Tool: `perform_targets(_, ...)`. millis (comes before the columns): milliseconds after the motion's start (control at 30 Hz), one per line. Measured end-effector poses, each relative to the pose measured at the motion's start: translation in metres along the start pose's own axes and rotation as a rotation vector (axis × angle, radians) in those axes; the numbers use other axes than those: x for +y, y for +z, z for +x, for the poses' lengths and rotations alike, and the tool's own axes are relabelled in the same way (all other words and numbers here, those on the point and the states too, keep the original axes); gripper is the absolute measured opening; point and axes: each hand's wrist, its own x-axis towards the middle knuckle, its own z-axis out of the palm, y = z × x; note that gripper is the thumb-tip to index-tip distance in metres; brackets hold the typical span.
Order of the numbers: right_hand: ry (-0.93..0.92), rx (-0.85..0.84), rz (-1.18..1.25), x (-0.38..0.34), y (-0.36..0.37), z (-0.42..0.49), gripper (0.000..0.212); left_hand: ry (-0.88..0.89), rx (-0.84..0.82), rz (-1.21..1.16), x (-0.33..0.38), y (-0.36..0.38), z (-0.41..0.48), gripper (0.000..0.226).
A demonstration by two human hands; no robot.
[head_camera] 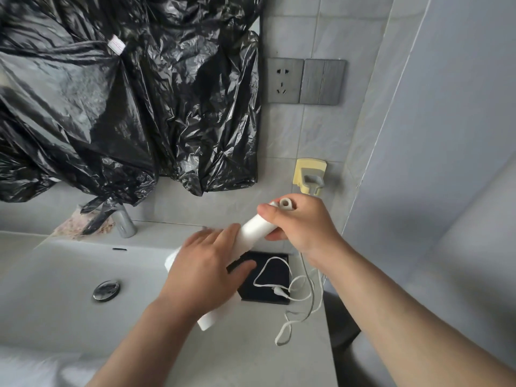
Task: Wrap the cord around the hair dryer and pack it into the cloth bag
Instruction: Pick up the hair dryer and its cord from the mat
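A white hair dryer [252, 233] is held above the counter, handle pointing up and to the right. My right hand [301, 222] grips the end of the handle, where the cord leaves it. My left hand [203, 263] lies over the dryer's body with its fingers spread, hiding most of it; the barrel's ends show at the left and below my wrist. The white cord [296, 297] hangs from the handle and lies in loose loops on the counter, its plug [279, 291] on a black cloth bag [272, 277] lying flat behind the dryer.
A white sink [69, 280] with a metal drain and a chrome faucet [124, 222] is at the left. Black plastic sheeting [125, 93] covers the wall above. A wall socket [284, 81] and a yellow holder [308, 175] are on the tiled wall. The counter's edge [329, 331] drops off at the right.
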Motion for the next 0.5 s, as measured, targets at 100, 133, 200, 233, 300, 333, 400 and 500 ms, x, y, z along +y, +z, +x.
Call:
perform_targets(100,0.032,-0.087,0.152,-0.012,0.000,-0.012,0.022,-0.111,0.092,-0.002,0.015,-0.013,0.000,0.027)
perform_targets(133,0.038,-0.143,0.197,-0.015,-0.002,-0.016,0.021,-0.208,0.103,-0.054,0.021,-0.019,-0.001,0.023)
perform_targets(200,0.031,-0.222,0.165,-0.016,-0.009,-0.027,0.023,-0.455,0.147,-0.260,0.029,-0.029,-0.003,0.019)
perform_targets(233,0.017,-0.236,0.108,-0.014,-0.011,-0.033,0.024,-0.544,0.190,-0.375,0.030,-0.034,-0.004,0.018)
perform_targets(300,-0.011,-0.218,0.025,-0.005,-0.014,-0.046,0.018,-0.626,0.289,-0.542,0.033,-0.044,-0.005,0.019)
perform_targets(333,-0.024,-0.198,0.007,-0.001,-0.014,-0.051,0.014,-0.631,0.310,-0.588,0.036,-0.049,-0.006,0.018)
perform_targets(400,-0.060,-0.183,-0.051,0.005,-0.015,-0.061,0.008,-0.619,0.312,-0.601,0.048,-0.057,-0.009,0.018)
perform_targets(500,-0.082,-0.184,-0.120,0.011,-0.016,-0.076,0.013,-0.641,0.335,-0.565,0.062,-0.062,-0.016,0.021)
